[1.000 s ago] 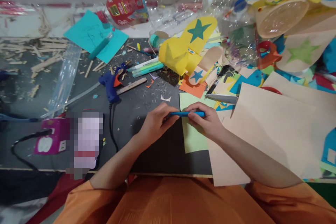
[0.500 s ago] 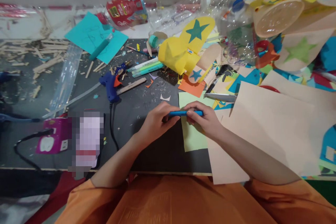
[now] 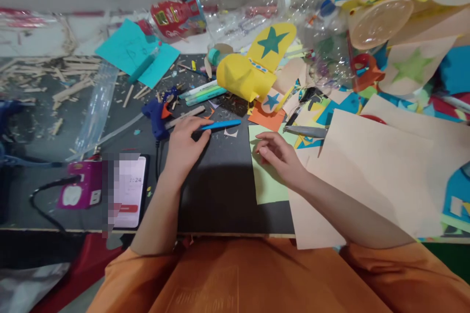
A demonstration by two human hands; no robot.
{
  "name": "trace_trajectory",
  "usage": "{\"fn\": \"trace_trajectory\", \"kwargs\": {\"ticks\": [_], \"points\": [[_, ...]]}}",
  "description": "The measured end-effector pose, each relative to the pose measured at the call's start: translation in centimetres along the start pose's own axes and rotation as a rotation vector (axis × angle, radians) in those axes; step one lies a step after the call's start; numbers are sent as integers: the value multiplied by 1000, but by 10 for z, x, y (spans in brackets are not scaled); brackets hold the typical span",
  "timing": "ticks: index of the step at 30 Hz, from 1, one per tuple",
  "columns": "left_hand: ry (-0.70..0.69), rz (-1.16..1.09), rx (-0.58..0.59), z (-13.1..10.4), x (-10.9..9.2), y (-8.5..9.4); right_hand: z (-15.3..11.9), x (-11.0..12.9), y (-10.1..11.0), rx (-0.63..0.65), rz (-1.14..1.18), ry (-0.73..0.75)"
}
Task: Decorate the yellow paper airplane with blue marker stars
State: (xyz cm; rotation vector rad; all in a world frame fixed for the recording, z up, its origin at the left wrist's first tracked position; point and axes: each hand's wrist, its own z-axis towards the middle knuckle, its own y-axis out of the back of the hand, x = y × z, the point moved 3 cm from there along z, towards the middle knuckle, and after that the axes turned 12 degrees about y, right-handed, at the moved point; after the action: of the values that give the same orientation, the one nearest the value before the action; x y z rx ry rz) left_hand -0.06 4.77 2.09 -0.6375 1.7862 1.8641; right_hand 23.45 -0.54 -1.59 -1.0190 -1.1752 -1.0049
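Note:
A blue pen (image 3: 225,124) lies low over the dark table, its left end under the fingers of my left hand (image 3: 187,144). Thumb and fingers of that hand close on the pen's end. My right hand (image 3: 274,154) is raised over a pale green sheet (image 3: 270,188), fingers loosely curled and apart, holding nothing. Just beyond the right hand are scissors (image 3: 306,131) on paper scraps. A yellow paper-covered shape (image 3: 238,76) with a green star stands further back, beside green and white markers (image 3: 205,94).
On the left are a blue glue gun (image 3: 157,120), a phone (image 3: 130,195) and a purple power adapter (image 3: 82,183). Large beige sheets (image 3: 382,176) cover the right. A turquoise sheet (image 3: 127,46), wood sticks (image 3: 73,90) and plastic bottles (image 3: 178,17) lie at the back.
My left hand has moved left and away from me with the blue pen. My right hand has let go of the pen and stayed near the green sheet. The view has shifted slightly.

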Motion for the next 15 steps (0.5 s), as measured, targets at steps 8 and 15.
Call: {"fn": "trace_trajectory", "kwargs": {"ticks": [8,15], "points": [[-78,177,43,-13,-10,3,3,15,7,-194,-178,126],[-202,157,-17,-39,-36,10,48,49,100,-454,-794,440]]}}
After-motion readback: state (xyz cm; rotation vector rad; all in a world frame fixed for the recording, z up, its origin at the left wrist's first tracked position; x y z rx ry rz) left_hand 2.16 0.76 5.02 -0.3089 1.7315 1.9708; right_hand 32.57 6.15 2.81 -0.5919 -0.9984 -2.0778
